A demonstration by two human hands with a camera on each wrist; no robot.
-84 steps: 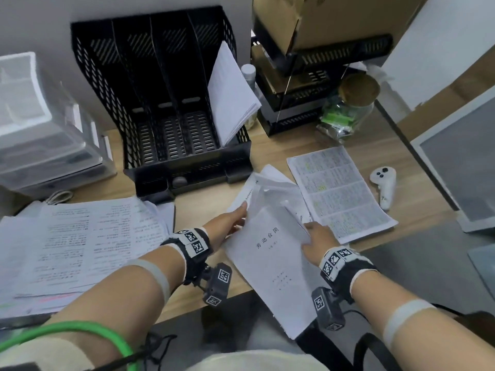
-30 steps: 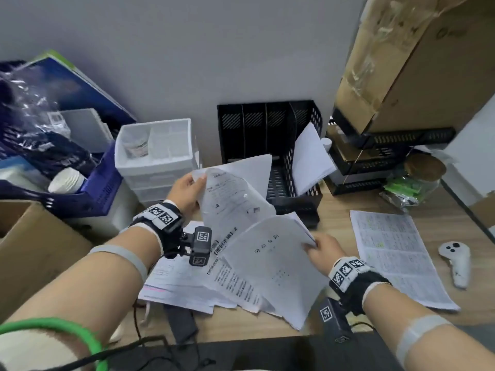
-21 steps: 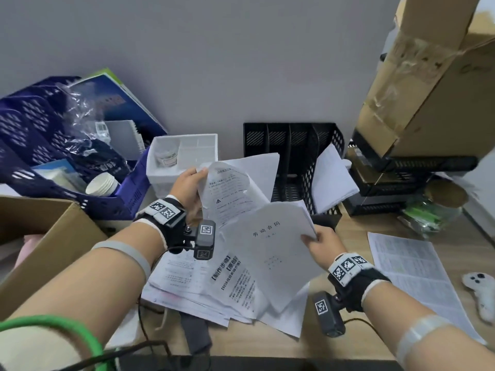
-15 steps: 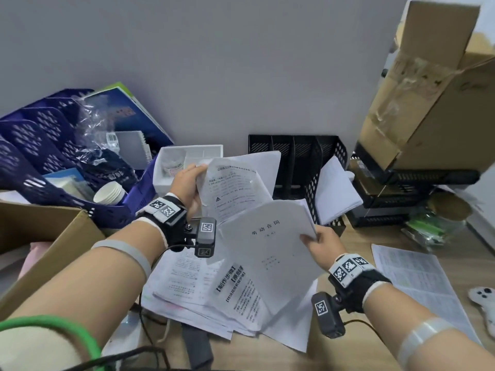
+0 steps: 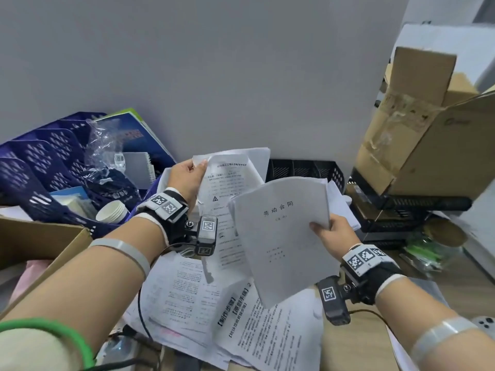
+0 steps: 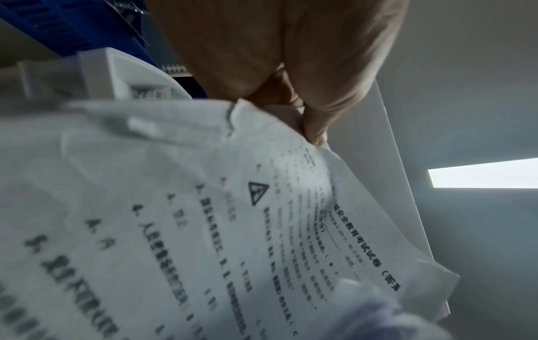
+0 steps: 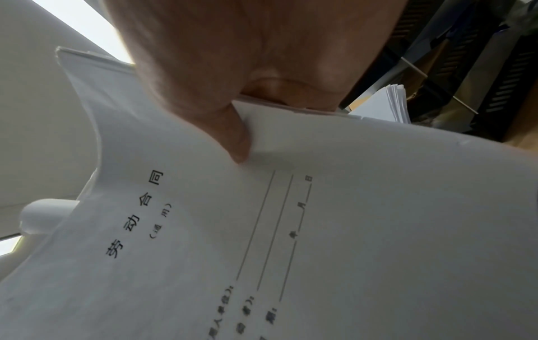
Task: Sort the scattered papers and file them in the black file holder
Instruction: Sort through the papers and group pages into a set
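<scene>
My left hand (image 5: pixel 187 178) pinches the top corner of a crumpled printed sheet with a warning triangle (image 5: pixel 227 188), thumb on its face (image 6: pixel 314 128), raised above the desk. My right hand (image 5: pixel 329 234) grips a thick stapled contract (image 5: pixel 281 231) by its right edge, thumb on the cover (image 7: pixel 235 142). The contract overlaps the crumpled sheet (image 6: pixel 203 230) in front. Behind both stands the black file holder (image 5: pixel 305 170), largely hidden, with a white paper bundle (image 5: pixel 340 204) leaning in its right slot. More printed papers (image 5: pixel 203 295) lie scattered on the desk below my hands.
A blue mesh tray (image 5: pixel 40 178) full of clutter and paper cups (image 5: pixel 111 212) sits left. An open cardboard box (image 5: pixel 34 245) is at the near left. A big cardboard box (image 5: pixel 428 135) rests on black trays (image 5: pixel 401 207) at right. A white controller (image 5: pixel 484 324) lies at the right edge.
Both hands lifted their papers off the desk and kept rising toward the wall. The head view tilted upward, so the file holder sits lower and more hidden.
</scene>
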